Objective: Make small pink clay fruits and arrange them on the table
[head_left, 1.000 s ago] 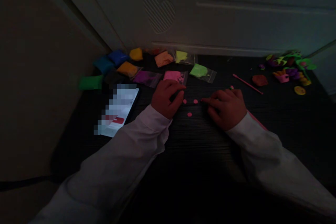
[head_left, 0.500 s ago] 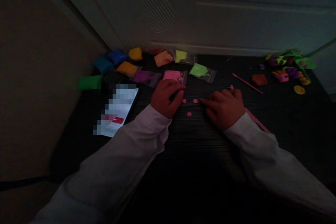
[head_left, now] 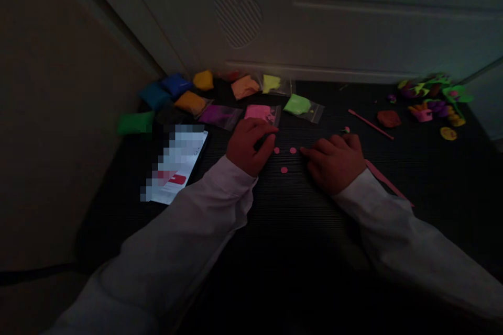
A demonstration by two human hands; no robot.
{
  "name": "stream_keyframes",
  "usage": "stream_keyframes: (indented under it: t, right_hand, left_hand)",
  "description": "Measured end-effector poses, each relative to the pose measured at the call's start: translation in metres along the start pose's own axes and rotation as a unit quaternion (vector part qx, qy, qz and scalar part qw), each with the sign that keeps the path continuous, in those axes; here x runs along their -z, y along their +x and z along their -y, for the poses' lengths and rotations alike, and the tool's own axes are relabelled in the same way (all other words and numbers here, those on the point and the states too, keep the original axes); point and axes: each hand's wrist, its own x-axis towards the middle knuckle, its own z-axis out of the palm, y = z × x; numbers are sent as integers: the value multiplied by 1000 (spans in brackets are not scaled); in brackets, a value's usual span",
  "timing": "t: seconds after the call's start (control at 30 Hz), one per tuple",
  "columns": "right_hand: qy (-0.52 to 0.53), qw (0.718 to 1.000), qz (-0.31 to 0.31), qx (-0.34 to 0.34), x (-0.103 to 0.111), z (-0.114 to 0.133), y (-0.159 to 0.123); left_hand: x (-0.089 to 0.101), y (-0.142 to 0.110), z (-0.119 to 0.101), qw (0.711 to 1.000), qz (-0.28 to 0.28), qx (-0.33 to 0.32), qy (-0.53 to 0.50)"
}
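Three small flat pink discs lie on the dark tabletop between my hands: a left one, a right one and a nearer one. My left hand rests just left of them, thumb and index finger apart, with nothing visible between them. My right hand lies on the other side, palm down. Its index finger stretches out, the tip on the table beside the right disc; whether something is under that tip is hidden. A pink bag of clay lies just beyond my left hand.
A lit phone lies left of my left forearm. Colourful clay packets, including a light green one, line the back. Right are a thin pink stick, a pink flat tool, a reddish-brown lump and colourful clay figures.
My right sleeve has shifted slightly, so more of the pink flat tool beside it shows. Both hands and the discs stay almost where they were.
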Motion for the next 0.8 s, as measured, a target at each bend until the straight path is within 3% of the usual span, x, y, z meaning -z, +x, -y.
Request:
stream_keyframes:
  t: [0.5,0.8]
  right_hand:
    - [14,999,-30,-2,-6,-1,-2]
    - [76,993,-83,-30,-10,-8,-4]
  left_hand:
    - [-1,-2,2,1000,-2,1,-4]
    - [-1,-1,2,1000,-3,-1,-13]
